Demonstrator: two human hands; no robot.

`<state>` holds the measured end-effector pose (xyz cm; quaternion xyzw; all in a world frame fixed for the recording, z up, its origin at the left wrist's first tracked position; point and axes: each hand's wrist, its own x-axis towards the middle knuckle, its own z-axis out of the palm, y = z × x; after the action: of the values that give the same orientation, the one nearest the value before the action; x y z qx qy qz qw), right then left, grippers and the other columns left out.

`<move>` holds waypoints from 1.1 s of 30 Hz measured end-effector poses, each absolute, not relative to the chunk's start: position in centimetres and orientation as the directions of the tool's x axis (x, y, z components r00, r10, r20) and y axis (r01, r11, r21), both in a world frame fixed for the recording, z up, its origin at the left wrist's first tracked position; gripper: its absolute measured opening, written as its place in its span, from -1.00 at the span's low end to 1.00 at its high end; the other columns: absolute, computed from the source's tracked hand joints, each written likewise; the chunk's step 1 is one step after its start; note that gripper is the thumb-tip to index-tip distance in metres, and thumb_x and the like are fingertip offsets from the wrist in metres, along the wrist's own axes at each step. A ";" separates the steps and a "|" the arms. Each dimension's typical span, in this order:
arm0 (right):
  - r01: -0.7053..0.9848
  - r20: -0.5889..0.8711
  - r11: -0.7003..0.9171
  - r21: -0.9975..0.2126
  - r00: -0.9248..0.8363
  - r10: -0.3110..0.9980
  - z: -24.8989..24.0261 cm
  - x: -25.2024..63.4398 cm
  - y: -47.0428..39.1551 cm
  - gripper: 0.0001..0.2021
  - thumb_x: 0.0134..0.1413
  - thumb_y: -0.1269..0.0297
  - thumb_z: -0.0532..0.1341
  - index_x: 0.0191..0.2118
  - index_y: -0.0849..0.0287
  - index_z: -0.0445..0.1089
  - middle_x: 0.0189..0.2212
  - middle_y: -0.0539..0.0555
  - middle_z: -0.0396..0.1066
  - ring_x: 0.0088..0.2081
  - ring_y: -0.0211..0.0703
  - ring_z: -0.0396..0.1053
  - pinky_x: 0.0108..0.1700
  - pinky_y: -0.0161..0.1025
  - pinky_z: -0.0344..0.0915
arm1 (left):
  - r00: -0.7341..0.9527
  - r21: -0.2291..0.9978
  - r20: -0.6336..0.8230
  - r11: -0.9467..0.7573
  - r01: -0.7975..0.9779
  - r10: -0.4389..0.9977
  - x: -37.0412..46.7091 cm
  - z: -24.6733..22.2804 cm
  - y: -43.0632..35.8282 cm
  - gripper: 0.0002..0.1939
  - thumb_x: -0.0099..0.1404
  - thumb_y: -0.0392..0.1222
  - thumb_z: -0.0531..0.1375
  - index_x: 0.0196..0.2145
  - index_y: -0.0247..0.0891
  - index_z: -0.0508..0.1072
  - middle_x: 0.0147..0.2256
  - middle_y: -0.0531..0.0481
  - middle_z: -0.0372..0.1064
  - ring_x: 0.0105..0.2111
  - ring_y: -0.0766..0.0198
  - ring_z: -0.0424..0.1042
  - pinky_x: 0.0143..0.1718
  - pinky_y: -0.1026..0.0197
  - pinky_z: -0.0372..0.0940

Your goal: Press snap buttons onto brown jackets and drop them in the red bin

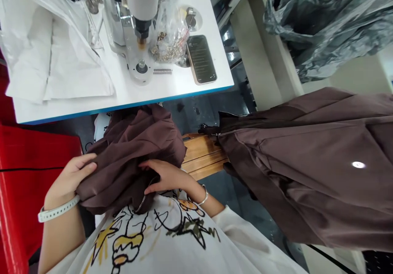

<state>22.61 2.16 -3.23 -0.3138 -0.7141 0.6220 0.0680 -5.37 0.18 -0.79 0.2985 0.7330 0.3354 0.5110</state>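
Note:
A bunched dark brown garment (135, 143) lies over my lap, below the front edge of the white table. My left hand (75, 173) grips its left side, with thumb and fingers closed on the cloth. On the right side of the same garment, my right hand (164, 175) has thumb and forefinger spread around a fold beside a metal zipper (141, 203); some of its fingertips are hidden in the cloth. Another brown garment (313, 163) with a zipper is spread out at the right.
The white table (129, 96) bears a press machine (141, 48), a bag of small metal parts (168, 40), a spring (162, 71), a phone (202, 60) and white cloth (55, 61). A red bin (37, 184) stands left, a wooden bench (204, 155) right.

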 end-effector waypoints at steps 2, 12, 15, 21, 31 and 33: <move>0.388 -0.329 0.038 -0.921 -0.826 0.458 -3.1 22.0 1.6 -0.38 -0.14 0.02 0.25 0.07 0.10 0.17 -0.17 0.10 0.35 -0.15 -0.14 0.32 -0.11 -0.28 0.22 | -0.375 0.867 -0.484 0.490 -0.086 0.791 -4.9 -0.3 0.4 -0.68 -0.13 -0.06 0.32 -0.43 -0.28 0.42 -0.58 0.12 0.37 -0.61 0.36 0.27 -0.59 0.36 0.22; 0.235 -0.205 0.011 -0.972 -0.871 0.446 -3.5 23.9 1.9 -0.79 0.09 0.26 0.11 -0.22 0.23 0.40 -0.53 -0.03 0.35 -0.54 -0.37 0.25 -0.44 -0.42 0.15 | -0.688 0.948 -0.259 0.313 -0.049 0.677 -5.9 -3.1 4.3 -0.86 -0.01 -0.25 0.23 -0.48 -0.40 0.41 -0.63 0.16 0.31 -0.63 0.49 0.20 -0.59 0.44 0.16; 0.223 -0.161 0.011 -0.975 -0.734 0.660 -2.5 26.1 2.3 -0.79 0.13 0.32 0.04 -0.37 0.23 0.39 -0.52 0.00 0.38 -0.53 -0.37 0.26 -0.45 -0.41 0.16 | -0.618 0.921 -0.389 0.306 -0.241 0.683 -5.3 -2.2 3.8 -0.85 0.06 -0.22 0.22 -0.42 -0.39 0.43 -0.61 0.12 0.38 -0.60 0.42 0.29 -0.50 0.36 0.28; 0.251 -0.143 0.167 -0.953 -0.863 0.484 -2.2 22.7 0.3 -0.46 -0.14 0.17 0.29 0.01 0.20 0.22 -0.07 0.17 0.28 -0.11 -0.13 0.26 -0.12 -0.27 0.24 | -0.354 0.865 -0.463 0.327 -0.381 0.813 -1.8 0.3 5.0 -0.70 0.18 -0.09 0.16 -0.25 -0.40 0.44 -0.44 0.00 0.45 -0.41 0.30 0.40 -0.22 0.20 0.32; 0.481 -0.007 0.091 -0.872 -0.198 0.980 -1.4 31.5 5.3 -0.95 0.03 0.39 0.09 -0.39 0.16 0.28 -0.47 -0.02 0.32 -0.41 -0.27 0.29 -0.35 -0.34 0.22 | -0.197 0.838 -0.084 0.176 0.516 0.977 -2.2 2.1 8.4 -0.74 0.22 -0.07 0.06 -0.49 -0.28 0.36 -0.56 0.08 0.23 -0.52 0.33 0.20 -0.45 0.29 0.11; 0.618 0.029 0.044 -0.785 -0.034 0.999 -1.0 32.9 7.3 -0.95 0.01 0.36 0.09 -0.39 0.16 0.28 -0.45 0.01 0.32 -0.39 -0.22 0.27 -0.30 -0.27 0.22 | -0.067 0.643 -0.091 0.110 0.758 0.994 -2.6 1.8 8.4 -0.72 0.24 -0.07 0.03 -0.54 -0.26 0.32 -0.59 0.08 0.21 -0.54 0.31 0.19 -0.47 0.28 0.06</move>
<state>32.93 7.32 -0.97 -0.6206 -0.6512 0.3047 0.3129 -2.59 8.37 1.82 0.6293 0.6958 0.2218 0.2659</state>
